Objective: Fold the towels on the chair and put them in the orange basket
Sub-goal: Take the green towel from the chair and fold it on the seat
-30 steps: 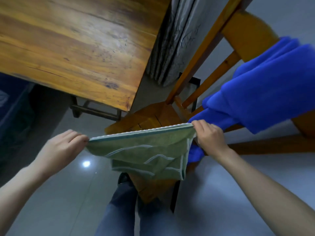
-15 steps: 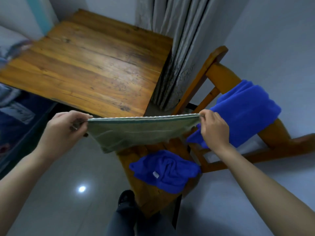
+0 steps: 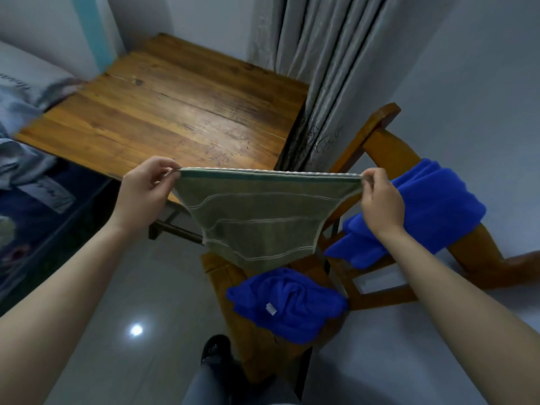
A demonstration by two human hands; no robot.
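A green towel (image 3: pixel 263 217) with pale stripes hangs stretched between my hands, above the wooden chair (image 3: pixel 385 144). My left hand (image 3: pixel 143 194) pinches its left top corner and my right hand (image 3: pixel 380 200) pinches its right top corner. One crumpled blue towel (image 3: pixel 286 305) lies on the chair seat below the green one. A second blue towel (image 3: pixel 432 209) is draped over the chair's arm, behind my right hand. No orange basket is in view.
A wooden table (image 3: pixel 163 112) stands behind the towel, with a grey curtain (image 3: pixel 327 62) at its right. A bed with bedding (image 3: pixel 26 118) lies at the left. Grey tiled floor (image 3: pixel 122 317) surrounds the chair; my shoe (image 3: pixel 214 347) is beside the chair.
Both hands have lifted the green towel higher and pulled it wider. The view tilted up, so the table, curtain and the blue towel on the seat show.
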